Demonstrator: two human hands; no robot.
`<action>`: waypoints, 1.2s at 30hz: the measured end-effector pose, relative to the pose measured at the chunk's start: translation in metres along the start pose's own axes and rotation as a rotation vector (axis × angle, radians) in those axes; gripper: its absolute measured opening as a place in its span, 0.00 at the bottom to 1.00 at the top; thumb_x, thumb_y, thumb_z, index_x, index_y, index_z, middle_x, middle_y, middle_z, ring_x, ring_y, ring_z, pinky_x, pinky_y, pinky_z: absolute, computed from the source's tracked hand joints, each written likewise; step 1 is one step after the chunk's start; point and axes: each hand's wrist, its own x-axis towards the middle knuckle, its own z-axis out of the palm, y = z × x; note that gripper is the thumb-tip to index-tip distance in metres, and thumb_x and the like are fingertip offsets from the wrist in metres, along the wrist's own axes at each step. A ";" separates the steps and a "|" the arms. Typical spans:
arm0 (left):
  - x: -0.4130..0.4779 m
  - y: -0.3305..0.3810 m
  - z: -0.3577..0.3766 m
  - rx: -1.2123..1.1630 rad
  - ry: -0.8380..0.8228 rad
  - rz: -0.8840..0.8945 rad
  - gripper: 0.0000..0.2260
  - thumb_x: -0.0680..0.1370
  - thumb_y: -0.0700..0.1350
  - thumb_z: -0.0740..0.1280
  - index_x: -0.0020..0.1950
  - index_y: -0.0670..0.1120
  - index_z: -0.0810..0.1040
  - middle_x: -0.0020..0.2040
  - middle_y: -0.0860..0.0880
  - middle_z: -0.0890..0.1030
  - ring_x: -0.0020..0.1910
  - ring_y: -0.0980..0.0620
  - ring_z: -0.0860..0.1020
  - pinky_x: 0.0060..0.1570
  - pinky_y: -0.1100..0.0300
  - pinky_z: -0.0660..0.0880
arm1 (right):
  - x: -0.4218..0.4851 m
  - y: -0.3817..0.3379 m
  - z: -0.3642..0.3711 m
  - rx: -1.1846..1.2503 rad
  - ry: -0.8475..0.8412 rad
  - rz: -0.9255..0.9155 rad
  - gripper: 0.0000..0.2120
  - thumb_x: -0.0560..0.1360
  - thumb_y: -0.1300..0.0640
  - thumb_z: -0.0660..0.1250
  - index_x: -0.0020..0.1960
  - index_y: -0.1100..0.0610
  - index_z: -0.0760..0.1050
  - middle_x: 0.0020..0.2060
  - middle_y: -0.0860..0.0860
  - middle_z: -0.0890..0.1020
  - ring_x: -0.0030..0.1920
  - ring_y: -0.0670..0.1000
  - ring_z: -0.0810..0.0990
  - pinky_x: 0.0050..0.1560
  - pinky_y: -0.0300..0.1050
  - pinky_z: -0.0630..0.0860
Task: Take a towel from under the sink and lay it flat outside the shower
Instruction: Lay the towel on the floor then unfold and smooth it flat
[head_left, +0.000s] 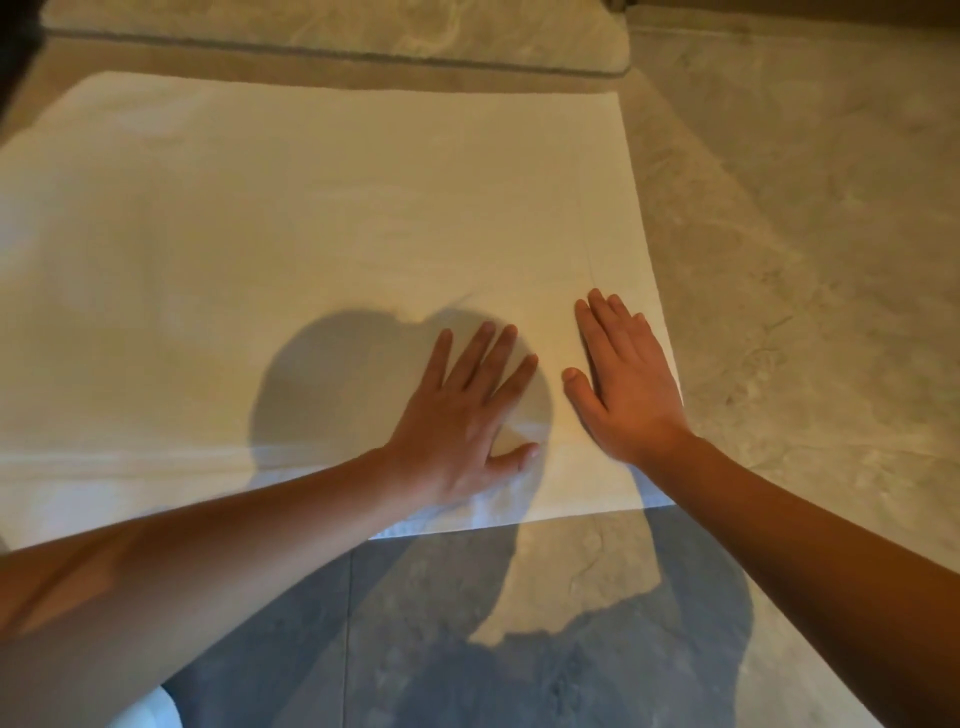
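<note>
A large white towel lies spread flat on the marble floor, its far edge close to a raised stone threshold. My left hand rests palm down on the towel near its front edge, fingers apart. My right hand lies flat beside it, close to the towel's right edge, fingers together. Neither hand grips the cloth. A slight crease runs along the towel's near hem.
The raised stone threshold runs across the top of the view. Grey-beige marble floor extends to the right and in front of the towel. My head's shadow falls on the towel and the floor.
</note>
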 end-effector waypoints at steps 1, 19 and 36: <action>-0.005 -0.002 0.000 0.002 0.007 0.015 0.38 0.79 0.69 0.53 0.82 0.47 0.56 0.83 0.40 0.52 0.82 0.39 0.49 0.77 0.33 0.49 | 0.000 0.001 0.000 0.001 -0.001 -0.004 0.33 0.82 0.45 0.54 0.82 0.56 0.50 0.82 0.52 0.52 0.82 0.51 0.45 0.80 0.54 0.45; -0.019 -0.011 -0.002 0.014 -0.031 0.035 0.43 0.76 0.73 0.55 0.83 0.48 0.52 0.84 0.41 0.47 0.83 0.41 0.44 0.78 0.34 0.47 | -0.041 -0.023 0.003 -0.042 -0.094 -0.088 0.34 0.82 0.42 0.52 0.82 0.55 0.48 0.82 0.52 0.49 0.82 0.52 0.45 0.80 0.58 0.48; 0.021 -0.123 -0.030 -0.005 0.035 -0.287 0.39 0.76 0.69 0.51 0.83 0.52 0.53 0.84 0.44 0.49 0.83 0.44 0.46 0.79 0.40 0.45 | -0.048 0.012 -0.010 -0.058 -0.103 -0.139 0.34 0.82 0.44 0.54 0.82 0.57 0.49 0.82 0.53 0.50 0.82 0.53 0.46 0.80 0.56 0.48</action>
